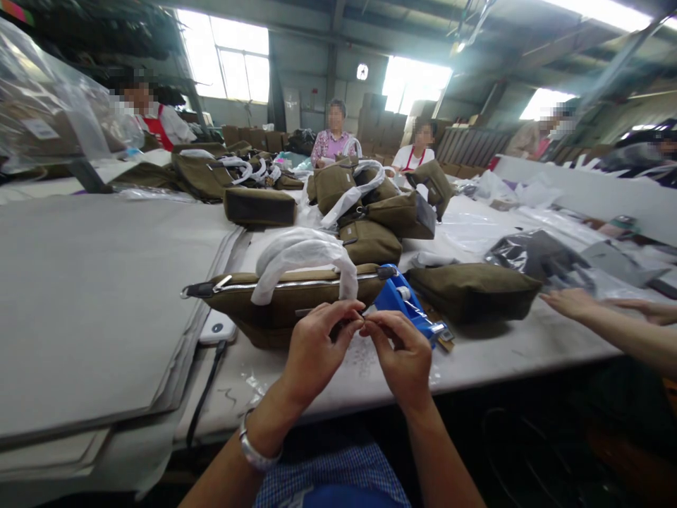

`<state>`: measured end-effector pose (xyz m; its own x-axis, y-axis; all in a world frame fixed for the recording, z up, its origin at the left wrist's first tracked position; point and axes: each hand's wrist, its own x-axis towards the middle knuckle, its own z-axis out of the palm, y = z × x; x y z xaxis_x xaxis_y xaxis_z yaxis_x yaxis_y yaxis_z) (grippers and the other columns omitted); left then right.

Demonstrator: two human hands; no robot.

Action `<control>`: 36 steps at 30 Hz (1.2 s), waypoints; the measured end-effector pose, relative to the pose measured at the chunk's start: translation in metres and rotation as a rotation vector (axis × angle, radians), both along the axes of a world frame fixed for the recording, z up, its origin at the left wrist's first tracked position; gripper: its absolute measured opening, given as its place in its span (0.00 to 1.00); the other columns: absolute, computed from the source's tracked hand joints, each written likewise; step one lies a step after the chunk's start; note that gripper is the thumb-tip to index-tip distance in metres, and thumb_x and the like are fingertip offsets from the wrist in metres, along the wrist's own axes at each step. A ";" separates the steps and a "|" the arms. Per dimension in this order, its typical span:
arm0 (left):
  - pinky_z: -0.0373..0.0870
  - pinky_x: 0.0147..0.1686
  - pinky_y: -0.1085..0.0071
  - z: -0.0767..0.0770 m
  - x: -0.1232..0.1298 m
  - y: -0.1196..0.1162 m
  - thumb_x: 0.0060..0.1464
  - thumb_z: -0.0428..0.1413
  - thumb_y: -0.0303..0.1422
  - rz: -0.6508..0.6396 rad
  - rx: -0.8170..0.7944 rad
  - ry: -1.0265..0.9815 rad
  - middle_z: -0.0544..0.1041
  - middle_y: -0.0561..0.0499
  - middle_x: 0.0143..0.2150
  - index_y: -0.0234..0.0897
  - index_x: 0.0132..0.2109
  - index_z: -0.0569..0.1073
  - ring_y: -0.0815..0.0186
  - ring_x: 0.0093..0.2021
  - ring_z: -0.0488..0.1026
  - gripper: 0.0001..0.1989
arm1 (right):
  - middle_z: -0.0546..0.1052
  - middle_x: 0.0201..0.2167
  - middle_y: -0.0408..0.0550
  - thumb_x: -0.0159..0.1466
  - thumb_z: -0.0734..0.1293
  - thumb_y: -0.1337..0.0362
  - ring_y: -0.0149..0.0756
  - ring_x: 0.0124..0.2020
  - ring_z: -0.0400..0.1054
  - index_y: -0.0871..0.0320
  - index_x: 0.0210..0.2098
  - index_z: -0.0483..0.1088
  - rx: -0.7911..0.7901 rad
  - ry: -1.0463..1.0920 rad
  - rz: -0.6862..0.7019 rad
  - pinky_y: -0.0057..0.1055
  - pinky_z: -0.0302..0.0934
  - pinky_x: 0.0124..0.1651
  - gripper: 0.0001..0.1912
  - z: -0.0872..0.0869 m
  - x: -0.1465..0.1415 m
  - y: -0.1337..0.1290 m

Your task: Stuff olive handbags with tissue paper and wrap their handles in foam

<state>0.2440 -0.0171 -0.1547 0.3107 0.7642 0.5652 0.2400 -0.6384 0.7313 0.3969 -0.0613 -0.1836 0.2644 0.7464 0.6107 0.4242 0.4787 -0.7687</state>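
Observation:
My left hand (321, 347) and my right hand (400, 353) meet fingertip to fingertip over the table's near side. Both are closed in a pinch on something small and dark, too small to name. Just behind them lies an olive handbag (285, 303) with a silver zipper along its top. Its handles (304, 257) are wrapped in white paper. To the right of the bag stands a blue tape dispenser (405, 303), partly hidden by my right hand.
Another olive bag (476, 289) lies to the right, near a co-worker's hands (574, 305). More olive bags (370, 204) are piled behind. A stack of large white sheets (106, 303) covers the left side. A phone (218, 330) with a black cable lies beside it.

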 end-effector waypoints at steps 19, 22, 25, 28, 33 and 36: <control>0.75 0.45 0.76 -0.009 -0.004 0.011 0.59 0.64 0.28 -0.032 -0.140 -0.096 0.83 0.57 0.39 0.43 0.42 0.80 0.69 0.40 0.81 0.05 | 0.80 0.35 0.41 0.67 0.71 0.67 0.31 0.32 0.75 0.51 0.41 0.80 -0.031 0.025 0.013 0.28 0.70 0.38 0.05 -0.001 0.004 0.004; 0.77 0.49 0.72 -0.012 -0.017 0.014 0.63 0.61 0.34 0.075 -0.167 -0.172 0.84 0.53 0.45 0.42 0.49 0.78 0.66 0.45 0.81 0.08 | 0.81 0.38 0.44 0.71 0.67 0.62 0.31 0.29 0.75 0.53 0.46 0.78 -0.083 0.066 -0.170 0.29 0.71 0.37 0.08 -0.012 0.013 0.004; 0.80 0.44 0.71 -0.012 -0.033 0.014 0.65 0.58 0.33 0.219 -0.092 -0.228 0.83 0.51 0.45 0.41 0.50 0.77 0.65 0.43 0.82 0.08 | 0.81 0.42 0.47 0.71 0.67 0.60 0.35 0.36 0.78 0.54 0.48 0.78 -0.084 -0.002 -0.297 0.33 0.73 0.42 0.10 -0.022 0.016 0.002; 0.79 0.45 0.69 -0.001 -0.050 0.011 0.63 0.58 0.25 0.330 0.224 -0.113 0.82 0.51 0.45 0.42 0.50 0.76 0.64 0.43 0.80 0.10 | 0.81 0.44 0.47 0.70 0.68 0.62 0.40 0.45 0.77 0.53 0.48 0.78 0.020 -0.144 -0.308 0.36 0.71 0.51 0.09 -0.018 0.012 0.002; 0.74 0.54 0.61 0.045 -0.068 0.015 0.54 0.66 0.20 0.562 0.846 0.087 0.79 0.45 0.51 0.40 0.55 0.75 0.58 0.52 0.76 0.22 | 0.81 0.48 0.48 0.68 0.70 0.66 0.41 0.49 0.76 0.52 0.53 0.75 0.231 -0.261 -0.266 0.35 0.70 0.55 0.14 0.022 -0.006 0.015; 0.74 0.55 0.62 0.067 -0.068 0.025 0.56 0.65 0.23 0.521 0.848 0.196 0.78 0.42 0.53 0.39 0.59 0.74 0.57 0.54 0.75 0.24 | 0.80 0.51 0.51 0.68 0.71 0.65 0.43 0.52 0.76 0.53 0.57 0.72 0.272 -0.286 -0.187 0.38 0.70 0.57 0.19 0.046 -0.019 0.031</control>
<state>0.1755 0.0083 -0.0882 0.1991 0.2012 0.9591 0.7039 -0.7103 0.0029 0.3782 -0.0300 -0.1374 0.1717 0.5037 0.8467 0.7004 0.5419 -0.4645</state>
